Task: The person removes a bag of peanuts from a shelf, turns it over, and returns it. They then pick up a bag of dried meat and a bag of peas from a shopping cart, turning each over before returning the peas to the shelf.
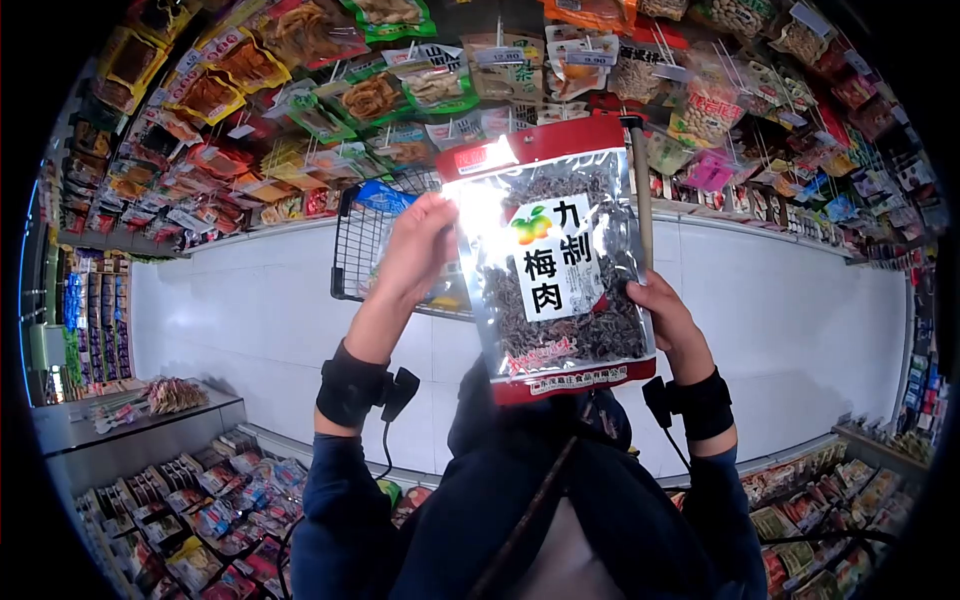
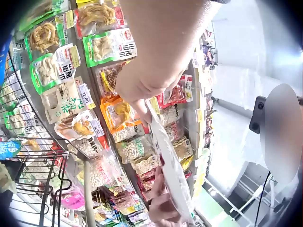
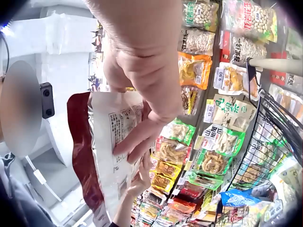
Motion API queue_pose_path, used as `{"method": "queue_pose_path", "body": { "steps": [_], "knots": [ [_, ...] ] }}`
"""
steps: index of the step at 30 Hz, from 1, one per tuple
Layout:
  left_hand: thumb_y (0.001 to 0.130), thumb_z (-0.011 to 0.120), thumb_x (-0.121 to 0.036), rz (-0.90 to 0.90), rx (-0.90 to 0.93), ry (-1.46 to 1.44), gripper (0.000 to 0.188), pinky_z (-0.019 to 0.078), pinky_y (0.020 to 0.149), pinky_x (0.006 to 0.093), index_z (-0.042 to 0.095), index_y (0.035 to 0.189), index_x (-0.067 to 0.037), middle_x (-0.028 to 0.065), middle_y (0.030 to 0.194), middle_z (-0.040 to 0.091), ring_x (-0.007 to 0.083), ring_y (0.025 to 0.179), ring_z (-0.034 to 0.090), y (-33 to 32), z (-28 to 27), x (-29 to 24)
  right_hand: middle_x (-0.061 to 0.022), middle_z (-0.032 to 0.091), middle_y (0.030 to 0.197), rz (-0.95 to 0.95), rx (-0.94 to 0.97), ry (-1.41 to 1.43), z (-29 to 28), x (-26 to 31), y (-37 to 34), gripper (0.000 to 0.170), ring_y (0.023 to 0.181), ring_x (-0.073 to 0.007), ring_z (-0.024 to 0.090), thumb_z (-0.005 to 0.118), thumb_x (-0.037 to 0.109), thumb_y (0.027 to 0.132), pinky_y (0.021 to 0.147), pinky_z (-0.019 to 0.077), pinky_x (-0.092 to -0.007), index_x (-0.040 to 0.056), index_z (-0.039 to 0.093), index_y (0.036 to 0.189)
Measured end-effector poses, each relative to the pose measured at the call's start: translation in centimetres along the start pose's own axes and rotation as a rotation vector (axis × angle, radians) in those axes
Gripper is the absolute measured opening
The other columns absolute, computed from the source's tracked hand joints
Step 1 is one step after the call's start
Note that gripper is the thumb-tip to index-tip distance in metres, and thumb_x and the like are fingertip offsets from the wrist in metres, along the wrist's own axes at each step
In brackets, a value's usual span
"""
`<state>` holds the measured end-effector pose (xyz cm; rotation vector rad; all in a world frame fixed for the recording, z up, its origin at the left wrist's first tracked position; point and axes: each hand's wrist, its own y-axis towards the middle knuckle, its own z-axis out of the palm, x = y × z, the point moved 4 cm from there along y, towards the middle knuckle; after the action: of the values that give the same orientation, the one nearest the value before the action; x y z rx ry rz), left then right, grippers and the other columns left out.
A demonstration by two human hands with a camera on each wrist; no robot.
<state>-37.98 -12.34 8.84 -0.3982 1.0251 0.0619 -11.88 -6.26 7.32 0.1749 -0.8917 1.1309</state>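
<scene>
A bag of dried plum (image 1: 500, 300), silver with red ends and a clear window showing dark shreds, is held up in front of the body in the head view. My left hand (image 1: 415, 245) pinches its left edge near the upper corner. Lower down on the opposite edge, my right hand (image 1: 672, 318) grips it with the thumb on the front. Printed small text covers the back of the bag (image 3: 106, 142) in the right wrist view, where the right fingers lie against it. From the left wrist the bag (image 2: 173, 170) appears nearly edge-on.
Behind the bag stands a black wire shopping cart (image 1: 345, 225) with a blue package (image 1: 385, 197) inside. Racks of hanging snack packets (image 1: 365, 97) with price tags run along the far side. Low bins of packets (image 1: 225, 510) lie at both near sides, and pale floor (image 1: 250, 290) stretches between.
</scene>
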Motion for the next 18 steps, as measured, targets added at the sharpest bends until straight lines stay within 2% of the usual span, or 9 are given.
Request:
{"method": "queue_pose_path", "body": {
  "steps": [1, 5, 8, 10, 13, 18],
  "knots": [
    [0.082, 0.050, -0.013, -0.016, -0.033, 0.049, 0.005, 0.0361, 0.050, 0.0169, 0.050, 0.081, -0.008, -0.0055, 0.065, 0.047, 0.0008, 0.057, 0.042, -0.1, 0.0, 0.3, -0.0114, 0.052, 0.105, -0.030, -0.013, -0.008, 0.2, 0.1, -0.2, 0.042, 0.094, -0.0164, 0.054, 0.051, 0.017, 0.082, 0.081, 0.0446, -0.0292, -0.0037, 0.038, 0.116],
    [0.083, 0.051, -0.017, 0.053, -0.034, 0.070, 0.008, 0.0340, 0.052, 0.0155, 0.051, 0.084, -0.008, -0.0070, 0.066, 0.045, 0.0007, 0.056, 0.039, -0.7, 1.9, 0.6, -0.0133, 0.055, 0.099, -0.049, -0.013, 0.063, -0.4, -0.1, -1.3, 0.035, 0.086, -0.0178, 0.058, 0.048, 0.015, 0.083, 0.075, 0.0488, -0.0286, -0.0049, 0.041, 0.111],
    [0.084, 0.049, -0.019, -0.029, -0.111, 0.137, 0.009, 0.0344, 0.053, 0.0164, 0.051, 0.087, -0.010, -0.0071, 0.069, 0.045, 0.0007, 0.057, 0.038, -1.7, 3.5, 0.9, -0.0138, 0.055, 0.098, -0.073, -0.071, 0.090, -1.3, 0.2, -2.5, 0.034, 0.085, -0.0188, 0.058, 0.046, 0.013, 0.083, 0.075, 0.0485, -0.0292, -0.0048, 0.041, 0.110],
    [0.085, 0.047, -0.023, -0.033, 0.019, 0.188, 0.023, 0.0405, 0.060, 0.0197, 0.050, 0.103, -0.008, -0.0030, 0.082, 0.052, 0.0045, 0.069, 0.049, -3.3, 5.8, 0.7, -0.0148, 0.055, 0.098, -0.135, -0.091, 0.083, -1.9, 0.8, -3.3, 0.034, 0.086, -0.0198, 0.058, 0.046, 0.014, 0.082, 0.077, 0.0475, -0.0303, -0.0057, 0.041, 0.110],
    [0.086, 0.046, -0.026, -0.052, 0.182, 0.306, 0.032, 0.0420, 0.066, 0.0211, 0.047, 0.111, -0.006, 0.0007, 0.091, 0.055, 0.0071, 0.079, 0.052, -4.3, 6.5, 2.3, -0.0157, 0.054, 0.101, -0.230, -0.134, 0.056, -2.3, 2.1, -4.7, 0.038, 0.090, -0.0199, 0.056, 0.047, 0.016, 0.082, 0.081, 0.0453, -0.0311, -0.0073, 0.040, 0.110],
    [0.084, 0.049, -0.020, -0.032, 0.218, 0.305, 0.037, 0.0416, 0.070, 0.0209, 0.042, 0.117, -0.005, 0.0017, 0.096, 0.057, 0.0078, 0.086, 0.053, -5.9, 8.8, 4.2, -0.0159, 0.052, 0.105, -0.272, -0.117, 0.014, -3.5, 2.7, -6.7, 0.040, 0.094, -0.0197, 0.054, 0.048, 0.017, 0.082, 0.083, 0.0435, -0.0310, -0.0073, 0.038, 0.112]
  ]
}}
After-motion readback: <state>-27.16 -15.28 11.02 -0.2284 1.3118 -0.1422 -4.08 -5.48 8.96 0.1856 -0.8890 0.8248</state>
